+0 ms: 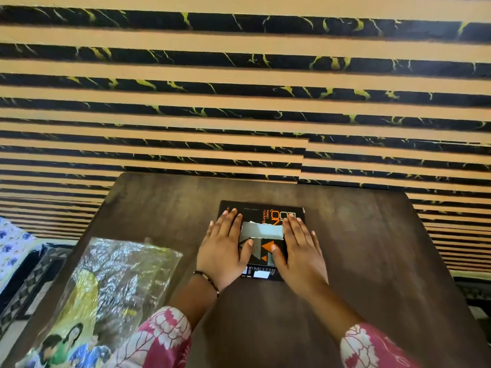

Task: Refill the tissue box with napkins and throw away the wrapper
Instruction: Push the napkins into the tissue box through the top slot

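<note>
- The left hand (225, 248) lies flat, palm down, on the left part of the tissue box (268, 216), its fingers spread and straight; the grip is released, pressing rather than clutching.
- The right hand (299, 248) lies flat in the same way on the right part of the box, fingers stretched out toward the far edge; this grip is released too.
- Between the two hands shows the torn slot (263, 231) in the top of the box, with pale napkin paper visible in it.
- The box is black with orange lettering and orange triangles; it sits flat on the dark brown table (372, 261), its near edge showing between the wrists.
- A thin bracelet (208, 281) circles the left wrist.
- Both forearms end in sleeves (162, 338) of pink-and-white flower print.
- Left of the left hand, well apart from the box, the wrapper (114, 282) lies flat and crinkled on the table; it is clear plastic with yellow print and a picture of people at its near end, which reaches the left sleeve.
- Beyond the hands, past the far table edge, stands a wall (239, 102) of tan and black marbled stripes.
- Far to the left, off the table, a blue-flowered cloth (13, 243) is visible.
</note>
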The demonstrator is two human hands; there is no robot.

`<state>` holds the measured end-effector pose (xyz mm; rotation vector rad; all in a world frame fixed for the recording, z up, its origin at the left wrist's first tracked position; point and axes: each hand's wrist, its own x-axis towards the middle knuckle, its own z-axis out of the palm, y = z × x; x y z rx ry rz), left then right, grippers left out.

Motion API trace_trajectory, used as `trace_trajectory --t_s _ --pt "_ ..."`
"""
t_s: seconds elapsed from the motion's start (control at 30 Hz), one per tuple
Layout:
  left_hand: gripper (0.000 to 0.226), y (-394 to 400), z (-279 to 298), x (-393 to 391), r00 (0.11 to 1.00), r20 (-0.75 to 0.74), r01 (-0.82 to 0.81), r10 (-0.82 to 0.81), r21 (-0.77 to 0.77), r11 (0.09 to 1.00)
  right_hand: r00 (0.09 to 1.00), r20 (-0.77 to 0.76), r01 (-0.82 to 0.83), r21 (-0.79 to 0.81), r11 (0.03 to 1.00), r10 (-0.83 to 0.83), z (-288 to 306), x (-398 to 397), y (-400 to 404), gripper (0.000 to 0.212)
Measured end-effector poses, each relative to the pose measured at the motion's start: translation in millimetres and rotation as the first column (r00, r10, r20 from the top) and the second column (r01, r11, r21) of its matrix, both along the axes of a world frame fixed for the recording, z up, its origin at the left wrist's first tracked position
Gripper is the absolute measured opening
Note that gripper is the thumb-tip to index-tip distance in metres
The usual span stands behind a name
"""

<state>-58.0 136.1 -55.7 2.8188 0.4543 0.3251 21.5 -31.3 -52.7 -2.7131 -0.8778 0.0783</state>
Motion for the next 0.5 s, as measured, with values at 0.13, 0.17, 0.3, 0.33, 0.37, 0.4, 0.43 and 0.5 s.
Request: trace_trajectory --t_s 0.13,0.17,0.3,0.33,0.37,0.4,0.43,0.5 --pt "0.064 20.6 -3.7 40.4 1.000 0.014 -0.016 0.016 -0.017 1.000 1.000 0.005 0.013 -0.002 1.000 -0.013 -4.7 40.7 22.8 0.074" --pt "0.064 24.3 -3.0 48.1 1.000 0.016 -0.020 0.021 -0.022 1.000 1.000 0.008 0.013 -0.001 1.000 -0.013 -5.2 49.7 27.4 0.074" --pt "0.065 39.5 -2.0 79.4 1.000 0.011 -0.018 0.018 -0.046 0.999 1.000 -0.010 0.004 0.007 1.000 -0.004 -4.2 82.2 43.7 0.071" --pt "0.065 42.5 -1.8 85.4 1.000 0.012 -0.016 0.016 -0.043 0.999 1.000 -0.015 0.001 0.013 1.000 -0.001 -2.8 88.2 46.4 0.068" --pt "0.066 45.9 -2.9 91.7 1.000 0.014 -0.019 0.020 -0.042 0.999 1.000 -0.023 -0.004 0.016 1.000 0.004 -2.4 94.8 49.4 0.066" --pt "0.066 48.8 -3.5 97.1 1.000 0.019 -0.022 0.023 -0.038 0.999 1.000 -0.029 -0.009 0.018 1.000 0.009 -0.9 101.1 52.4 0.066" --pt "0.067 51.2 -5.4 102.7 1.000 0.020 -0.021 0.022 -0.038 0.999 0.999 -0.038 -0.010 0.012 1.000 0.010 -0.8 106.7 54.5 0.066" --pt "0.067 55.1 -7.9 112.7 0.999 0.039 -0.019 0.020 -0.041 0.999 0.999 -0.050 -0.015 -0.001 1.000 0.015 -0.7 117.5 58.7 0.067"
